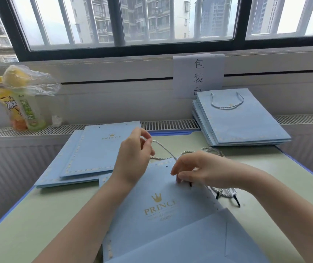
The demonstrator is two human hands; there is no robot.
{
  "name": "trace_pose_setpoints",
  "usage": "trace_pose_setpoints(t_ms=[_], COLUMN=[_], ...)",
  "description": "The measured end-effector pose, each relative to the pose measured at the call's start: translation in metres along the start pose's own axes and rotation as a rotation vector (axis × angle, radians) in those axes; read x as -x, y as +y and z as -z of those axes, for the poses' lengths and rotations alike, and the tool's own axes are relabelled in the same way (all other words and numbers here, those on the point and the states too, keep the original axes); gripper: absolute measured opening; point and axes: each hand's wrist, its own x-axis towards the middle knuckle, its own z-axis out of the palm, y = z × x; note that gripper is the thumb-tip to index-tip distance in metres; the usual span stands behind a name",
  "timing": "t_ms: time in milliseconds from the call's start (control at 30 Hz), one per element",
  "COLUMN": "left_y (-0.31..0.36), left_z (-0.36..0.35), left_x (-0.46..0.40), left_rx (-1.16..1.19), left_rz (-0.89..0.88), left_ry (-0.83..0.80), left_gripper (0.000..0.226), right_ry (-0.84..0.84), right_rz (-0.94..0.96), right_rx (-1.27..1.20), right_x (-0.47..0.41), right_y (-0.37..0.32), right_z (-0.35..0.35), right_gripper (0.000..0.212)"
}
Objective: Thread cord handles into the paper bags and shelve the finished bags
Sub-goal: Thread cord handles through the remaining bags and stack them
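Observation:
A light blue paper bag (161, 211) with a gold crown and "PRINCE" print lies flat on the table in front of me. My left hand (133, 158) pinches a white twisted cord (164, 149) above the bag's top edge. The cord runs down to the punched holes near that edge. My right hand (195, 170) rests on the bag with its fingers curled down by the holes, next to a black cord tip (190, 184). Loose cords with black tips (227, 193) lie under my right wrist.
A stack of blue bags without handles (87, 156) lies at the left. A pile of bags with cord handles (241, 120) sits at the back right below a paper sign (198, 73). Drink bottles (24, 107) under plastic wrap stand on the window ledge, far left.

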Motion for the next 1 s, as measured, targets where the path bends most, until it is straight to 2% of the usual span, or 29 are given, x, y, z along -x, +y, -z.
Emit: trace_pose_setpoints(t_ms=[133, 233, 300, 400, 500, 567, 633, 700, 800, 833, 900, 933, 1000], left_y=[0.009, 0.015, 0.016, 0.017, 0.016, 0.016, 0.015, 0.016, 0.016, 0.016, 0.016, 0.016, 0.016], left_z=[0.006, 0.009, 0.010, 0.012, 0.013, 0.013, 0.009, 0.004, 0.000, 0.000, 0.001, 0.001, 0.002], left_x=[-0.002, 0.000, 0.002, 0.003, 0.002, 0.001, 0.001, 0.002, 0.004, 0.004, 0.006, 0.006, 0.005], left_rx=[0.341, 0.547, 0.586, 0.571, 0.617, 0.592, 0.543, 0.526, 0.584, 0.588, 0.545, 0.520, 0.515], left_rz=[0.117, 0.129, 0.104, 0.092, 0.129, 0.157, 0.191, 0.261, 0.311, 0.289, 0.236, 0.218, 0.206], left_ry=[0.027, -0.085, -0.150, -0.177, -0.225, -0.270, -0.326, -0.377, -0.404, -0.406, -0.406, -0.399, -0.391], left_gripper=[0.016, 0.019, 0.017, 0.023, 0.022, 0.015, 0.012, 0.025, 0.046, 0.044, 0.024, 0.011, 0.007], right_ry=[0.175, 0.245, 0.244, 0.287, 0.476, 0.670, 0.753, 0.687, 0.436, 0.359, 0.268, 0.256, 0.265], right_rz=[-0.050, -0.110, -0.123, -0.084, -0.040, 0.081, 0.215, 0.320, 0.347, 0.331, 0.288, 0.270, 0.250], right_rx=[0.149, 0.135, 0.199, 0.361, 0.434, 0.290, 0.062, -0.095, -0.324, -0.352, -0.300, -0.253, -0.200], right_x=[-0.007, -0.010, -0.010, -0.010, -0.008, -0.006, -0.005, -0.005, -0.004, -0.003, -0.003, -0.003, -0.005], right_y=[0.009, 0.014, 0.016, 0.015, 0.014, 0.013, 0.007, 0.001, -0.003, -0.004, -0.004, -0.003, -0.002], right_z=[-0.010, -0.012, -0.012, -0.010, -0.007, -0.006, -0.003, -0.002, -0.008, -0.011, -0.016, -0.018, -0.020], right_gripper=[0.008, 0.024, 0.025, 0.006, 0.008, 0.008, 0.021, 0.032, 0.039, 0.036, 0.030, 0.029, 0.029])
